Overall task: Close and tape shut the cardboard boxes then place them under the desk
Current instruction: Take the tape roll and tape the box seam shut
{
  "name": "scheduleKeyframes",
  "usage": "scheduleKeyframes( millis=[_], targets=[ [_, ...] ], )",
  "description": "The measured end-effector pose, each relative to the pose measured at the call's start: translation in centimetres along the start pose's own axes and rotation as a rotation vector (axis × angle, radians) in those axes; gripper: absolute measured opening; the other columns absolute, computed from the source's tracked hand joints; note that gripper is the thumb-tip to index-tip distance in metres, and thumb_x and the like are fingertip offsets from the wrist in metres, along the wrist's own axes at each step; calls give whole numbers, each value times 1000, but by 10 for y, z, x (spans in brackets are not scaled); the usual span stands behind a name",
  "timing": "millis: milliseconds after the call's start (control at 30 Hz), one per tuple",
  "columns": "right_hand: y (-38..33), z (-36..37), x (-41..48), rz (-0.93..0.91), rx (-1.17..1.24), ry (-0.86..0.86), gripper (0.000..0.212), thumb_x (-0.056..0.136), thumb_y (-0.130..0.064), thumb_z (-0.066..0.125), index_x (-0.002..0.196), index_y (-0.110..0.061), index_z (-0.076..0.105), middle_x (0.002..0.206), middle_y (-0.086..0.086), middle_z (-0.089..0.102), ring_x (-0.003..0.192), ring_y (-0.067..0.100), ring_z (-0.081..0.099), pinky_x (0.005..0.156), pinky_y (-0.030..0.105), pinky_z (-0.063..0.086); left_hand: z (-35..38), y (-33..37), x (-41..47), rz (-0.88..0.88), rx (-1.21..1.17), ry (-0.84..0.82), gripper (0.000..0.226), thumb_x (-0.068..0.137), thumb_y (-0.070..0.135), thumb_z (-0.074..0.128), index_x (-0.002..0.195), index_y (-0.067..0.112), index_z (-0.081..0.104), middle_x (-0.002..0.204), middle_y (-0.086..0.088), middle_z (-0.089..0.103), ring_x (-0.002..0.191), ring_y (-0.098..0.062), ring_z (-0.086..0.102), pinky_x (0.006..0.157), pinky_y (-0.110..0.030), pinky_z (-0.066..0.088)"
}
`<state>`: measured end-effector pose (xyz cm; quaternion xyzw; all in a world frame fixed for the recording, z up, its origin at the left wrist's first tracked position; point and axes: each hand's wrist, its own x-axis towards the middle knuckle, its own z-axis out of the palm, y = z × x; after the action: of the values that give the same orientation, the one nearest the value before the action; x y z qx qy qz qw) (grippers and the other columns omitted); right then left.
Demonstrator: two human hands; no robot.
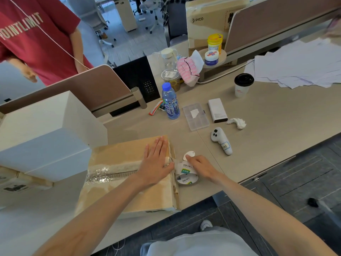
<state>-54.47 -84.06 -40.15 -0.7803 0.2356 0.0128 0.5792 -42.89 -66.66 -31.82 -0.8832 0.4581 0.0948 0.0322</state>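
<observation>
Fingers of left hand splayed flat, pressing down cardboard box at 7 o'clock on desk; seam half taped. Box: stiff, apparently light, best gripped at opposite edges. Right hand at 6 o'clock, curled around tape roll touching box's right edge; film thin, sticky.

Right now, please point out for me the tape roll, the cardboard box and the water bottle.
tape roll [186, 175]: head view, on its white printed outer band.
cardboard box [120, 193]: head view, on the bare near part of its top flap.
water bottle [170, 104]: head view, on its blue label.
</observation>
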Motion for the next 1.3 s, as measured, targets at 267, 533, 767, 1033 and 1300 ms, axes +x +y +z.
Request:
scheduleKeyframes(
  millis=[267, 533, 767, 1033, 1300],
  targets=[
    [12, 0, -2, 7, 160, 203, 51, 99, -40, 47, 55, -18, 33, 57, 5, 36, 57, 17, 32, 58, 33, 27, -1, 0, 1, 4, -18, -22, 93, 77, 67, 6, 151, 15, -18, 158, 0, -24, 144, -12, -25, 118, -43, -13],
    [2, -1, 1, -11, 30, 109, 51, 104, -28, 42, 56, -14, 35, 55, 6, 37, 53, 16, 33, 55, 31, 27, -2, 0, 0, 3, -23, -9, 92, 79, 67, 8, 151, 15, -17, 159, -1, -22, 145, -13, -23, 116, -42, -14],
    [-13, -6, 1, -33, -87, 44, 50, 105, -23, 38, 55, -17, 34, 51, -2, 38, 47, 7, 32, 50, 22, 28, -1, 1, 1, -5, -14, -11, 92, 79, 66, 8, 151, 16, -18, 159, -2, -22, 145, -13, -23, 116, -41, -15],
    [-24, -5, 0, -88, -218, -6, 49, 105, -15, 36, 56, -19, 27, 52, 0, 37, 52, 14, 37, 57, 32, 28, -3, 3, -1, -10, -4, -5, 91, 79, 64, 8, 152, 14, -13, 160, -2, -19, 146, -14, -21, 117, -42, -12],
    [-14, -3, -1, -3, -360, -38, 49, 105, -19, 30, 56, -17, 26, 51, 3, 36, 59, 26, 42, 66, 45, 41, -6, 3, -2, -10, -29, -24, 90, 83, 65, 11, 152, 15, -15, 159, 0, -23, 143, -10, -26, 118, -43, -12]
  ],
)
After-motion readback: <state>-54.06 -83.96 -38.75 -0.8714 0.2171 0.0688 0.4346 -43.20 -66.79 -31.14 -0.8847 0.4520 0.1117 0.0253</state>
